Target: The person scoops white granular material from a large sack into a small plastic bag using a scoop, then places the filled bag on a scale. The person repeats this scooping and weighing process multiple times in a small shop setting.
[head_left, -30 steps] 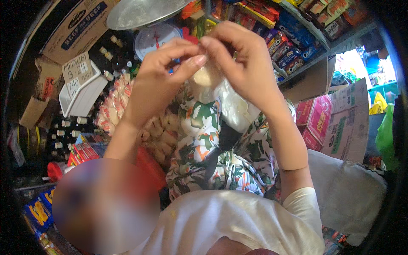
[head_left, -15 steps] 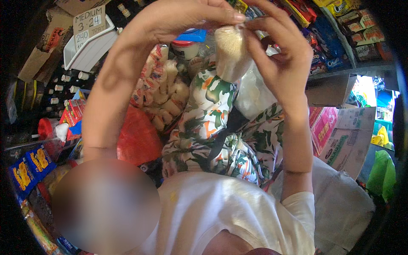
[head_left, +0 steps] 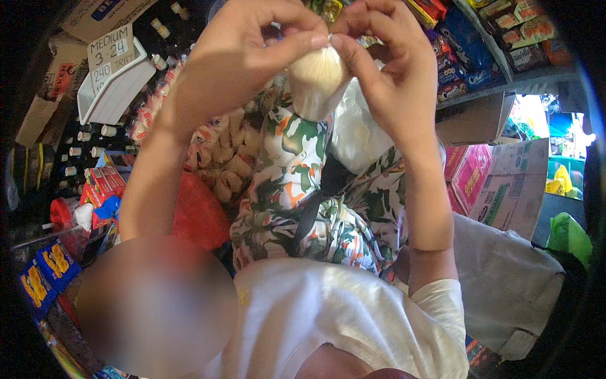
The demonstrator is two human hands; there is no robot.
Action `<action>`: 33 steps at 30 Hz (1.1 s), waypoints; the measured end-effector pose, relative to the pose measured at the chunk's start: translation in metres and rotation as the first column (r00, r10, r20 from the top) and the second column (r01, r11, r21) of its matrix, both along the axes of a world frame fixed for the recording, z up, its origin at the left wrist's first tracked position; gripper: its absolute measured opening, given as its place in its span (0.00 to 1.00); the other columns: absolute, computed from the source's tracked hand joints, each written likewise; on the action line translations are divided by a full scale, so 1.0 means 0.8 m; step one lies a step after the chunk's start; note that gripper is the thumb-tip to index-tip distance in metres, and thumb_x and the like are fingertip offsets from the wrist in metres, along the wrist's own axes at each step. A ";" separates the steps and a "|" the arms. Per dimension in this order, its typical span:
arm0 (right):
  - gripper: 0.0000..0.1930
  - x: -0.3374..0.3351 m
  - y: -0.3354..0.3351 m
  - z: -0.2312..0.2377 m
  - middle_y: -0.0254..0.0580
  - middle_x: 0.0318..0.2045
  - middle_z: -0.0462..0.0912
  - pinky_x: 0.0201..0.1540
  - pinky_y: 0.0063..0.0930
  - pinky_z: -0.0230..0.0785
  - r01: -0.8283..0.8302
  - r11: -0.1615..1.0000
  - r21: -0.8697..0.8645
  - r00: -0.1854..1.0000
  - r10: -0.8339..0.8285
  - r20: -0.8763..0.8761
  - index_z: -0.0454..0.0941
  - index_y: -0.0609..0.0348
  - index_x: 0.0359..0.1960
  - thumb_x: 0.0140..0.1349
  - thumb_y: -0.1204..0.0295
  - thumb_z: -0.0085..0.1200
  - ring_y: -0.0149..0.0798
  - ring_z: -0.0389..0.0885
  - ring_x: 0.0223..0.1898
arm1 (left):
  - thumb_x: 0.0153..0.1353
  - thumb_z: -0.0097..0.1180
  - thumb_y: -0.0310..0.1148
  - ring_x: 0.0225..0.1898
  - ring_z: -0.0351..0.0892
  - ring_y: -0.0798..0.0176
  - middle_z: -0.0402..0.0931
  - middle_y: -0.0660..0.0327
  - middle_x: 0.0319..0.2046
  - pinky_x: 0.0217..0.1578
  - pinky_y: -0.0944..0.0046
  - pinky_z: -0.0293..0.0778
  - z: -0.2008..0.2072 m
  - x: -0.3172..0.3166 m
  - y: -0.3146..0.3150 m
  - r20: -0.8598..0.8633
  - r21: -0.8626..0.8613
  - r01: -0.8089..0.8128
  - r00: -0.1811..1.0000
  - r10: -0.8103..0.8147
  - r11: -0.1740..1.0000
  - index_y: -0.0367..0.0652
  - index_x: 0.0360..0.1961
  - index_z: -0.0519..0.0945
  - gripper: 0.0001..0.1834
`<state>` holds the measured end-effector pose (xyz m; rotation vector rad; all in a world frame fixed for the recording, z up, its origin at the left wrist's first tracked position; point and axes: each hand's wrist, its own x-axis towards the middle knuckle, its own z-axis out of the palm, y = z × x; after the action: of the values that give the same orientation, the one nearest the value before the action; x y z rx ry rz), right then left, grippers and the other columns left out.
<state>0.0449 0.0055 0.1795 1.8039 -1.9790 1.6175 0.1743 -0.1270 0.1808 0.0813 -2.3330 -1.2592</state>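
Observation:
Between my hands hangs a small clear plastic bag (head_left: pixel 319 85) of pale cream-coloured contents, pinched at its top. My left hand (head_left: pixel 278 41) grips the bag's neck with thumb and fingertips. Close beside it, my right hand (head_left: pixel 388 60) pinches the same neck. Both hands are raised above my lap, where camouflage-patterned trousers (head_left: pixel 290 151) show. A white translucent plastic bag (head_left: pixel 358 129) lies between my legs, just under the right hand. The twist or knot at the neck is too small to make out.
On the left are several packed small bags (head_left: pixel 233 158), a red plastic bag (head_left: pixel 202 211), a white tray (head_left: pixel 117 88) with a cardboard sign, and several bottles. Packaged snacks fill a shelf (head_left: pixel 517 85) at the upper right. Cardboard boxes (head_left: pixel 508 186) stand on the right.
Both hands and the small bag have shifted a little left in the view. The fingertips have closed in around the bag's neck. The surroundings have also slid left.

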 end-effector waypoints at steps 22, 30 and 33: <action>0.05 0.025 0.005 -0.018 0.48 0.41 0.72 0.35 0.23 0.68 0.011 1.000 -0.029 0.999 -0.012 -0.046 0.73 0.66 0.30 0.50 0.82 0.52 0.36 0.75 0.34 | 0.57 0.56 0.30 0.34 0.72 0.68 0.73 0.61 0.29 0.40 0.72 0.66 -0.022 0.009 0.007 -0.171 -0.299 -0.322 0.944 0.282 0.898 0.33 0.31 0.78 0.08; 0.10 0.018 -0.001 -0.034 0.46 0.47 0.73 0.49 0.25 0.67 0.029 0.994 -0.109 0.992 -0.015 0.129 0.75 0.66 0.39 0.55 0.78 0.54 0.36 0.73 0.47 | 0.46 0.68 0.48 0.57 0.64 0.55 0.61 0.47 0.57 0.60 0.60 0.57 -0.126 -0.018 0.003 -0.328 0.326 0.109 0.945 0.004 0.939 0.35 0.61 0.57 0.48; 0.22 0.013 0.008 -0.049 0.49 0.55 0.68 0.54 0.32 0.65 0.024 0.984 -0.179 0.952 0.033 0.305 0.65 0.67 0.55 0.59 0.77 0.52 0.42 0.70 0.55 | 0.31 0.76 0.36 0.58 0.65 0.56 0.67 0.50 0.55 0.60 0.59 0.59 -0.155 -0.008 0.035 -0.048 0.449 -0.086 0.992 0.120 0.890 0.35 0.61 0.58 0.54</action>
<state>0.0553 0.0120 0.1403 1.5731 -1.8547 2.1148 0.1680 -0.0992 0.0568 0.3010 -1.9070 -1.6877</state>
